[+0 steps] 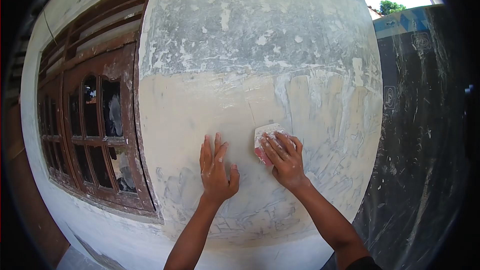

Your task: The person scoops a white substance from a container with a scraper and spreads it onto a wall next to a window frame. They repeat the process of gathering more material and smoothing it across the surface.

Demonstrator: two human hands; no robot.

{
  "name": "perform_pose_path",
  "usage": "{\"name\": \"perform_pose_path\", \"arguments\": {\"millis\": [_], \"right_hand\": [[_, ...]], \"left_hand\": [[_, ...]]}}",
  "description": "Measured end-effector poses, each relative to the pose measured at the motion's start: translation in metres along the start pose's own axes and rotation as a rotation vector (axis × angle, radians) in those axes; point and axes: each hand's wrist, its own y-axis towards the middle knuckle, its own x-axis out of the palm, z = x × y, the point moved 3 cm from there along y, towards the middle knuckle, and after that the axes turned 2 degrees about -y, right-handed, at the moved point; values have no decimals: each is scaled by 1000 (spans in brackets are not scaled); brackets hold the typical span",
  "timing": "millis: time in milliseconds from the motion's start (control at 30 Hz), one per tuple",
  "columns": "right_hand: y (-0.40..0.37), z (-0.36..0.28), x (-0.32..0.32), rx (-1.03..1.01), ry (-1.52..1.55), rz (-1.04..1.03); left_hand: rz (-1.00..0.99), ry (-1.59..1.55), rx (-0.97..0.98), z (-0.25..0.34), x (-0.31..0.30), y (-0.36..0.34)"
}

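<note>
My right hand (283,160) presses a small flat scraper (265,135), white with a red edge, against the plastered wall (240,70). Its fingers cover most of the tool. My left hand (216,170) lies flat on the wall just to the left of it, fingers spread upward and dusted with white, holding nothing. The wall's lower part is smooth beige filler with scrape marks; the upper part is rough grey with white patches.
A brown wooden window frame (95,135) with arched panes stands to the left of the wall section. A dark plastic sheet (425,135) with a blue band hangs along the wall's right edge. Sky and a tree (390,6) show at the top right.
</note>
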Motion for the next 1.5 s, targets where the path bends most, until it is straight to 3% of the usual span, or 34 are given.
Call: {"name": "perform_pose_path", "arguments": {"millis": [133, 267, 567, 667, 800, 933, 1233, 1300, 1400, 1500], "right_hand": [[92, 29, -12, 5, -13, 160], [116, 36, 13, -44, -22, 105], [-55, -25, -3, 0, 66, -110], [-12, -17, -12, 10, 61, -29], [99, 14, -12, -40, 34, 160], [122, 33, 14, -7, -15, 118], [-98, -35, 3, 3, 74, -158], [-104, -44, -10, 8, 91, -174], [-73, -40, -25, 31, 142, -97], [30, -11, -28, 25, 131, 65]], "left_hand": [[9, 27, 10, 7, 6, 5], [-10, -1, -17, 12, 14, 0], [-23, 15, 4, 3, -5, -9], [-5, 21, 9, 3, -2, -4], [-3, 16, -16, 11, 1, -3], [-5, 5, -40, 13, 3, -7], [-18, 12, -30, 6, -9, -15], [-4, 10, -39, 6, -10, -15], [2, -12, -41, 8, -7, -14], [2, -18, -52, 14, -4, -14]]}}
